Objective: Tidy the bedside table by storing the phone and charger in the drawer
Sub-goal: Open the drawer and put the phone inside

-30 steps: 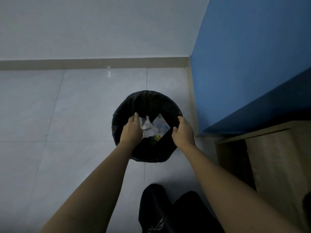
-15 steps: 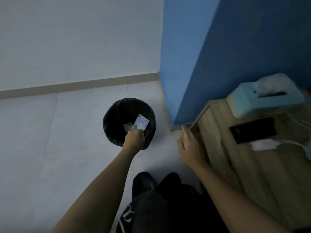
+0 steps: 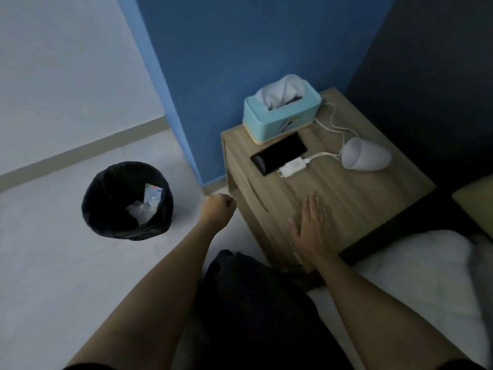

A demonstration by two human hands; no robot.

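Observation:
A black phone point(image 3: 279, 153) lies flat on the wooden bedside table point(image 3: 354, 198), just in front of a tissue box. A white charger plug point(image 3: 293, 167) rests beside it, and its white cable point(image 3: 334, 124) loops toward the back of the tabletop. The drawer front point(image 3: 249, 198) on the table's left face is closed. My right hand point(image 3: 309, 225) hovers flat over the near part of the tabletop with its fingers extended and nothing in it. My left hand point(image 3: 217, 209) is curled into a loose fist just left of the drawer front, holding nothing.
A light-blue tissue box point(image 3: 281, 110) stands at the back of the table, and a white lamp shade point(image 3: 365, 158) lies on its side at the right. A black-lined bin point(image 3: 126, 201) with paper scraps stands on the floor at the left. A white pillow point(image 3: 410, 276) lies at the lower right.
The view has swung right from the bin to the bedside table. My left hand left the bin and moved toward the drawer front. My right hand came over the tabletop.

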